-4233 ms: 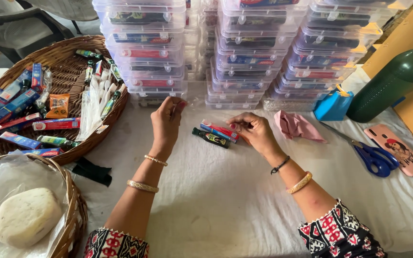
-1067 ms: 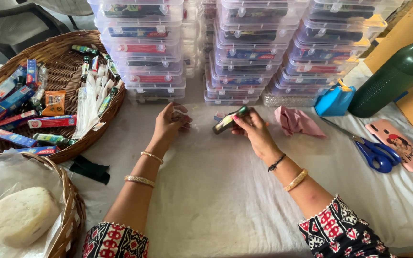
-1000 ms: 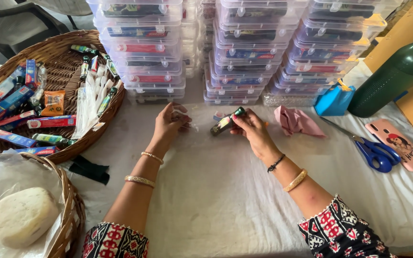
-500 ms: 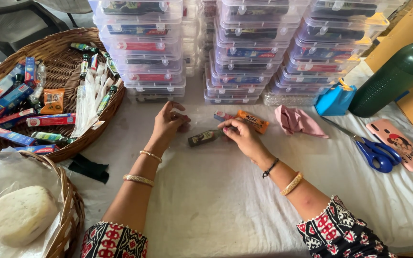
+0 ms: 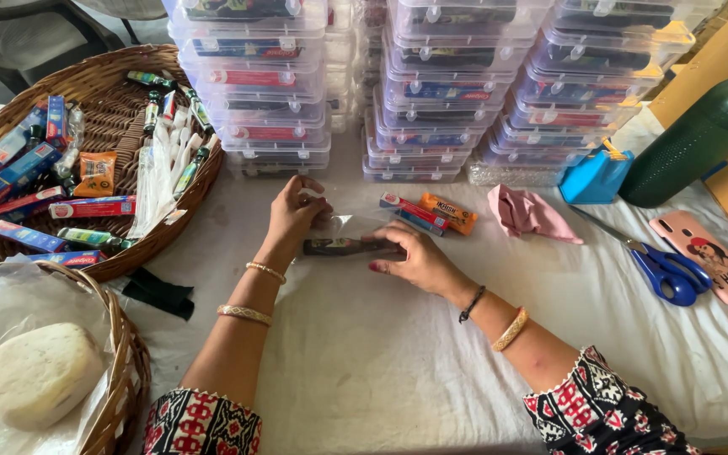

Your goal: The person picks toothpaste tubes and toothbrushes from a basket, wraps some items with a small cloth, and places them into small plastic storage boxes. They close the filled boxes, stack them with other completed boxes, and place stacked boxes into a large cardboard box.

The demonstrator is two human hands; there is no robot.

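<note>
My left hand [image 5: 292,215] pinches the edge of a small clear plastic pouch [image 5: 349,226] on the white cloth. My right hand [image 5: 414,257] grips a dark tube-shaped item [image 5: 343,247] and holds it at the pouch, partly under the film. Just behind the hands lie a red and blue box [image 5: 410,211] and an orange packet [image 5: 449,211]. Whether the dark item is fully inside the pouch is unclear.
A wicker basket [image 5: 128,109] of small boxes and tubes sits at the left. A second basket [image 5: 120,354] holds a pale lump in plastic. Stacked clear boxes [image 5: 431,93] line the back. A pink cloth [image 5: 528,212], blue scissors [image 5: 663,270], phone [image 5: 708,255] and green bottle [image 5: 701,139] lie right.
My right hand has brought the dark item down and left from beside the red and orange packets to the pouch held by my left hand. The orange packet now lies uncovered.
</note>
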